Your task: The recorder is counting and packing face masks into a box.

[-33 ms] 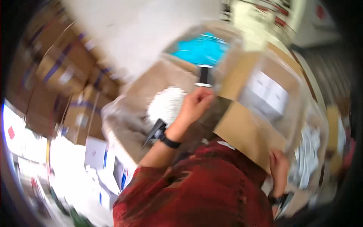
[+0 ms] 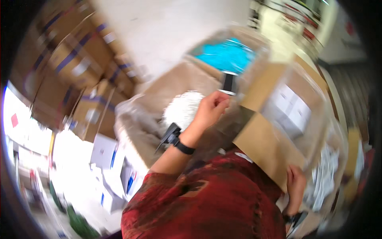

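Note:
My left hand [image 2: 211,109] is raised over the cartons, its fingers curled together. Its fingertips are at the near edge of a dark, white-edged flat device like a phone [image 2: 229,82]; whether they touch cannot be told. Below this hand, a heap of white pieces [image 2: 184,109] lies in a plastic-lined carton [image 2: 181,77]. At the right, my right hand [image 2: 296,182] hangs with curled fingers beside the edge of a brown cardboard flap [image 2: 270,147]. What either hand holds, if anything, is hidden or blurred. Black straps with small dark devices circle both wrists.
A carton with bright blue plastic-wrapped items [image 2: 227,55] stands at the back. White boxes [image 2: 288,105] sit in a lined carton at right, with whitish packets [image 2: 324,177] nearer. Taped brown cartons [image 2: 77,63] are stacked at left, above open white boxes [image 2: 104,151].
The whole scene has slid to the right and slightly down in view. My left hand has shifted right less than the cartons, and sits nearer the phone-like device. Both hands stay curled.

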The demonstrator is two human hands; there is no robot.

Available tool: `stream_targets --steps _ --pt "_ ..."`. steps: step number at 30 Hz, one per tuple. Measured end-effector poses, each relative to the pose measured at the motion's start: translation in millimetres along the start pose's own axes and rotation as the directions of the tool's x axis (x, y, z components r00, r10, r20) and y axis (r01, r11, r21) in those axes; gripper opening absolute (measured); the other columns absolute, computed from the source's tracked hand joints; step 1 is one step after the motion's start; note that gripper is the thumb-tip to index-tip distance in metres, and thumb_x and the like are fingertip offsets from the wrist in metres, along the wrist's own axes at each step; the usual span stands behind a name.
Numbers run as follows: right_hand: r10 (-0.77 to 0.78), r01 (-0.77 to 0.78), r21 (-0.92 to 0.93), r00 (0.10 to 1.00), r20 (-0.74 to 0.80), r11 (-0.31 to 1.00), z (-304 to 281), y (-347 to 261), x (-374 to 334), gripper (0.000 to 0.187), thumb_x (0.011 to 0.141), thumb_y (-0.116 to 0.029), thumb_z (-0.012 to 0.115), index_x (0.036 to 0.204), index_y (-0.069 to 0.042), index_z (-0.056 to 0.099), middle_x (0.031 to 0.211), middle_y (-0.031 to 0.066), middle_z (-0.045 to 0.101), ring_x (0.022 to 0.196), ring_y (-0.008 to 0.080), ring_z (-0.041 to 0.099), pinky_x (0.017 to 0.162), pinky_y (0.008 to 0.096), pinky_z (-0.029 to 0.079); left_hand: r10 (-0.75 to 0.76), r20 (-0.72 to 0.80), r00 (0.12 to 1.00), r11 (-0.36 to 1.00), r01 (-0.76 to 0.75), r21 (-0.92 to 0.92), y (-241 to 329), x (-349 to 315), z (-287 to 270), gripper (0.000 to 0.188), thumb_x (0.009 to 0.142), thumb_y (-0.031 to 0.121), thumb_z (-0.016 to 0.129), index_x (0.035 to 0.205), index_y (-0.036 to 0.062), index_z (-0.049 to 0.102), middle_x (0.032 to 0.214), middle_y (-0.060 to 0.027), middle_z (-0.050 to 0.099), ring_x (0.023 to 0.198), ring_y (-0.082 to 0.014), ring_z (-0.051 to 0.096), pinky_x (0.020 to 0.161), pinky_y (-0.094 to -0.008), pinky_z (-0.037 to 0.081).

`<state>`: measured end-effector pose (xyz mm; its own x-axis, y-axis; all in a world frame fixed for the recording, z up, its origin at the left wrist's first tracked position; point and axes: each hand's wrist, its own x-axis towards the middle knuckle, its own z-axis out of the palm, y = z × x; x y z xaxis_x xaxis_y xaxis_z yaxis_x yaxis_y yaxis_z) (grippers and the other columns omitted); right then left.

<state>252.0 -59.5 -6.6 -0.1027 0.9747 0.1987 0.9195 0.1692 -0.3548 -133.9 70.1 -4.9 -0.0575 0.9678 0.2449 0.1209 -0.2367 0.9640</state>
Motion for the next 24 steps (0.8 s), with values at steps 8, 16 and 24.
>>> stream_targets --steps 8,16,24 --pt "-0.235 0.233 0.035 0.965 0.117 0.972 3 -4 49 0.019 0.085 -0.011 0.056 0.102 -0.002 0.061 0.092 0.0183 0.061 0.082 0.0345 0.060 0.073 0.0377 0.047 0.055 -0.795 0.604 0.994 -0.106 -0.011 16 -100 -247 0.004 0.085 0.009 0.057 0.086 0.0057 0.059 0.072 -0.0031 0.060 0.059 -0.0093 0.053 0.052 -0.0222 0.042" --pt "-0.306 0.309 -0.009 0.944 0.121 0.951 -16 -21 80 0.023 0.088 -0.013 0.052 0.105 0.000 0.060 0.094 0.0195 0.062 0.085 0.0338 0.060 0.077 0.0369 0.047 -0.020 -0.978 0.210 0.984 0.178 0.018 -48 -229 -292 0.008 0.081 0.009 0.058 0.084 0.0019 0.060 0.066 -0.0054 0.059 0.056 -0.0110 0.055 0.049 -0.0224 0.042" --pt "-0.262 0.259 0.040 0.951 0.161 0.965 -13 33 82 0.024 0.088 -0.013 0.052 0.105 0.002 0.060 0.096 0.0211 0.062 0.088 0.0355 0.058 0.079 0.0386 0.046 -0.502 0.023 0.865 0.632 0.348 0.692 -42 -232 -127 0.021 0.080 0.027 0.057 0.084 0.0072 0.063 0.077 -0.0144 0.063 0.071 -0.0316 0.061 0.065 -0.0393 0.048"
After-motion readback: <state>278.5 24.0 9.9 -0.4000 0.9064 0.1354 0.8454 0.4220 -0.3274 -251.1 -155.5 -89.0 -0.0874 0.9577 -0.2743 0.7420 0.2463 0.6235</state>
